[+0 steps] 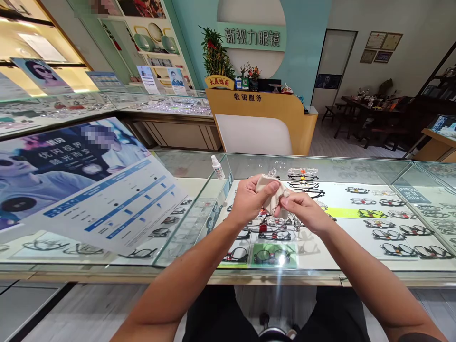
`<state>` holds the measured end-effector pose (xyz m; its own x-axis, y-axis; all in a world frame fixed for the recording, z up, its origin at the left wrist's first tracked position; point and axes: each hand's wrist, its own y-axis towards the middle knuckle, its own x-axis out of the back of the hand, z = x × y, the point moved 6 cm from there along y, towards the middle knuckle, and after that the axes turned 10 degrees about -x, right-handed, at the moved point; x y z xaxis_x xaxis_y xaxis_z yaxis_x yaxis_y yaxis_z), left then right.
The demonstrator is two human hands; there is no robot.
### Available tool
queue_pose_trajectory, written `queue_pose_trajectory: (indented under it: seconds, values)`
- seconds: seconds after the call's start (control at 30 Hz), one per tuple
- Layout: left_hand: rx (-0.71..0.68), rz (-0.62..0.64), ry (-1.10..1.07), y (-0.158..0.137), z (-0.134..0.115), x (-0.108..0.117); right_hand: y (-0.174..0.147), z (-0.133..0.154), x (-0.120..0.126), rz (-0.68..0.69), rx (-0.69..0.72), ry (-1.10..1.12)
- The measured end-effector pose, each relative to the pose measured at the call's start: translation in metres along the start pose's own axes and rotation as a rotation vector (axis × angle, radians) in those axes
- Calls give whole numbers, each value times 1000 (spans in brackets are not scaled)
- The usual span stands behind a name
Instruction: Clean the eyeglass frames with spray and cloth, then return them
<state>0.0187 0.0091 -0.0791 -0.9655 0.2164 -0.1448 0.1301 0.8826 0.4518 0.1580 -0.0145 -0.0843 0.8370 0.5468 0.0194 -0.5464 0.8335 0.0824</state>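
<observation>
Over the glass display counter [320,259], a beige cleaning cloth [268,187] is bunched between my two hands. My left hand [247,198] is closed around it, thumb pressed on top. From the other side, the fingers of my right hand [304,209] pinch its lower right edge. Whether eyeglasses are folded inside the cloth, I cannot tell. A white spray bottle [217,167] stands on the glass to the left of my hands. Just beyond and to the right, several eyeglasses [302,178] sit in a row.
Several eyeglass frames [396,249] lie inside the case on the right. A large printed lens leaflet [103,183] leans over the left counter. Behind stands a wooden cashier desk [301,128] with a white chair back [254,135] before it.
</observation>
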Motion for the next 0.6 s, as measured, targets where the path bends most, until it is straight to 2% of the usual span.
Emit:
queue_pose_trajectory:
  seconds: [0.1, 0.2, 0.27, 0.4, 0.6]
  values:
    - [-10, 59, -58, 5, 3, 0, 0, -1, 6, -48, -44, 68]
    - [54, 160, -138, 9, 6, -2, 0, -1, 17, -132, -84, 108]
    - [106, 177, -155, 8, 7, -3, 0, 0, 19, -150, -80, 129]
    - [139, 120, -134, 3, 8, -4, 1, -5, 9, -101, -72, 137]
    - [53, 29, -78, 3, 8, -2, -1, -4, -3, -65, -36, -46]
